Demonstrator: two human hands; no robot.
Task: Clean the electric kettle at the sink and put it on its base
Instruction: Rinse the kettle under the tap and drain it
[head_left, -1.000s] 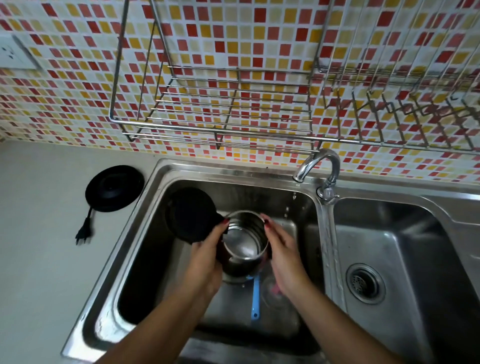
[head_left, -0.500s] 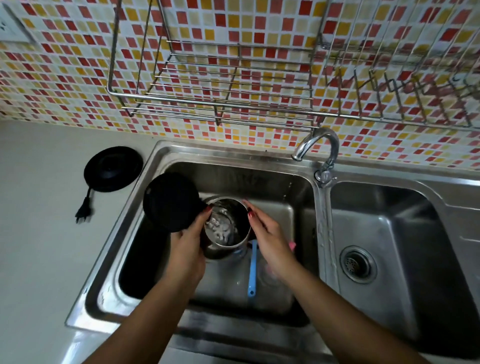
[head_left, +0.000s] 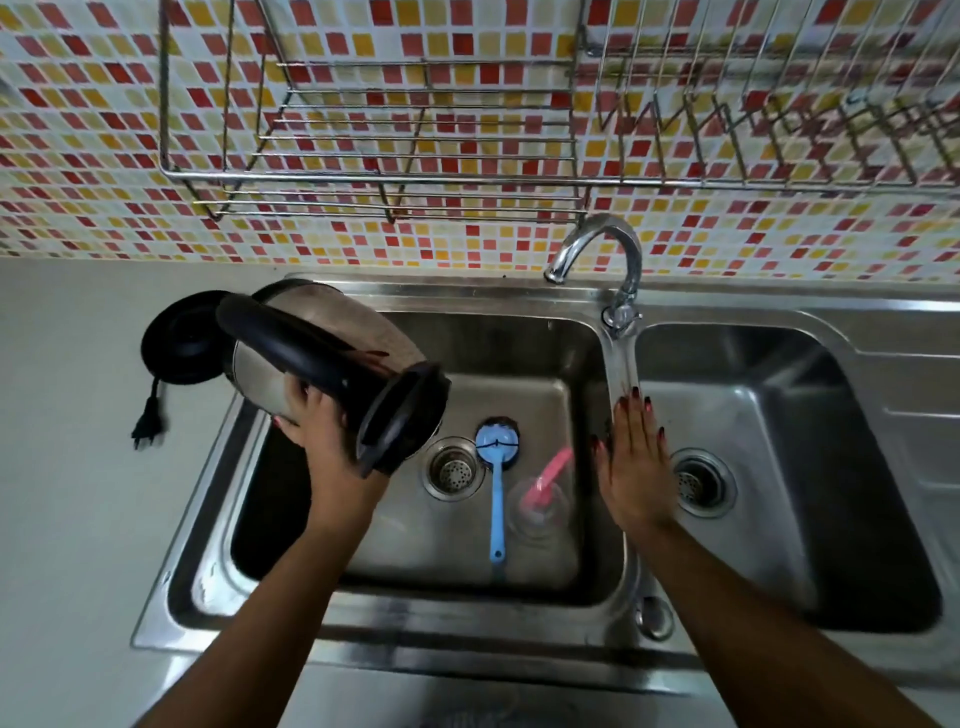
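Kettle (head_left: 317, 343) is the steel one with a black handle, and the left hand (head_left: 324, 436) grips it around the body, from below. It is tipped on its side above the left edge of the sink (head_left: 405, 631), with its open black lid (head_left: 402, 418) hanging toward the left basin. Its bottom points to the round black base (head_left: 179, 345), which lies on the counter (head_left: 78, 519) just beside the sink's left rim, the plug (head_left: 148, 423) near it. The right hand (head_left: 636, 462) is flat, fingers spread and holding nothing, over the divider between the two basins, below the faucet (head_left: 605, 260). On the floor of the left basin, a blue long-handled strainer (head_left: 496, 486) lies next to the drain (head_left: 452, 467), and a clear cup (head_left: 537, 506) with a pink item (head_left: 550, 473) stands just beside it.
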